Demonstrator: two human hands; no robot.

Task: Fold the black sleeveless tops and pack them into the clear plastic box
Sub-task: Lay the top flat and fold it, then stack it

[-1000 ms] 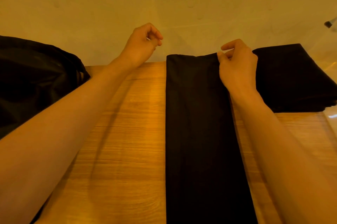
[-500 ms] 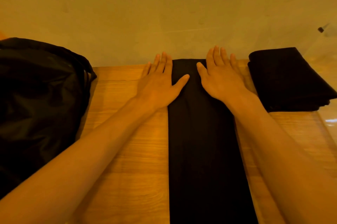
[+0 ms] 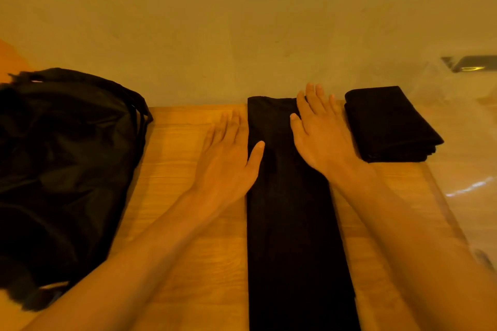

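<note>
A black top (image 3: 290, 209), folded into a long narrow strip, runs down the middle of the wooden table (image 3: 188, 223) from the wall towards me. My left hand (image 3: 228, 158) lies flat and open at the strip's left edge, thumb on the cloth. My right hand (image 3: 320, 134) lies flat and open on the strip's upper right part. A stack of folded black tops (image 3: 390, 126) sits at the back right. The clear plastic box (image 3: 462, 120) is faintly visible at the right; the stack appears to be inside it.
A heap of unfolded black garments (image 3: 61, 174) fills the left side of the table. A plain wall (image 3: 242, 21) rises right behind the table's far edge. Bare wood shows between the heap and the strip.
One second ago both hands pinched at the strip's far end. They then went flat on the cloth and have slid slightly towards me; the left hand shifted left off the strip.
</note>
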